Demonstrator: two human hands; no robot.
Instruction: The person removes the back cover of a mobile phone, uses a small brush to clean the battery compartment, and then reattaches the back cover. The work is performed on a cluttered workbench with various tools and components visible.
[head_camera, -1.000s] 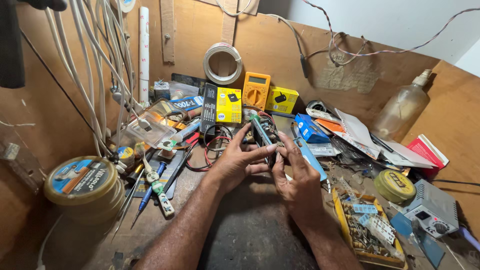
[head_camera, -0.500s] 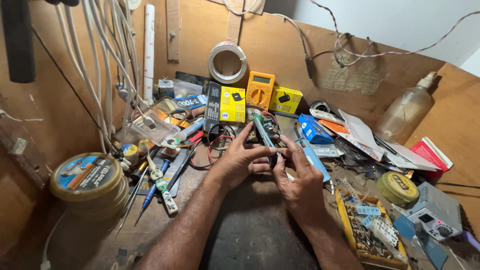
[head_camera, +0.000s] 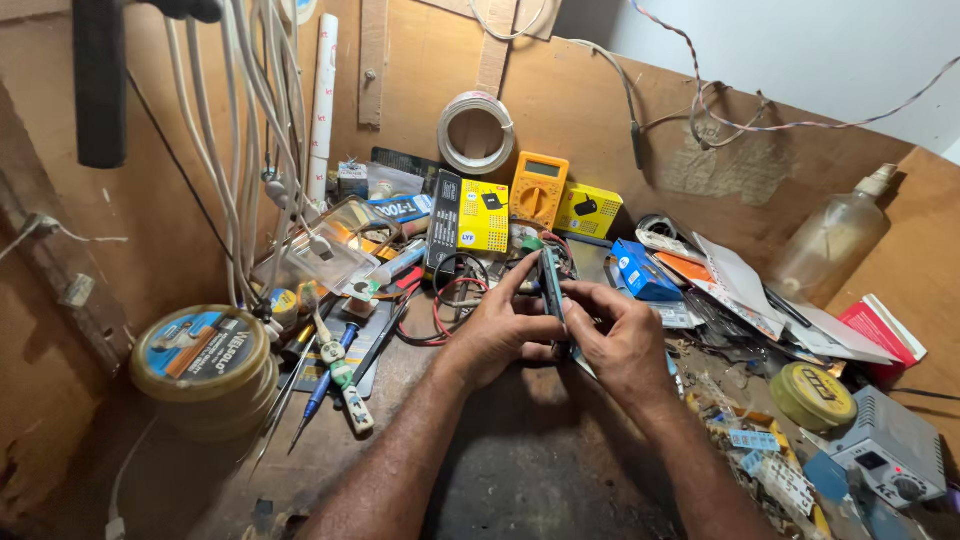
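Both hands meet over the bench (head_camera: 520, 470), the left hand (head_camera: 497, 330) cradling and the right hand (head_camera: 620, 340) pinching a slim device (head_camera: 549, 285) (perhaps a phone) held edge-up, seemingly to work its side.

Warm even light, soft shadows under forearms, sharp focus, wide-angle edge stretch.

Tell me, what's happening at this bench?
A person holds a slim phone-like device edge-on between both hands, the left hand cradling it, the right hand pinching its side. Around them the wooden workbench is cluttered: an orange multimeter, yellow boxes, screwdrivers and a round tin.
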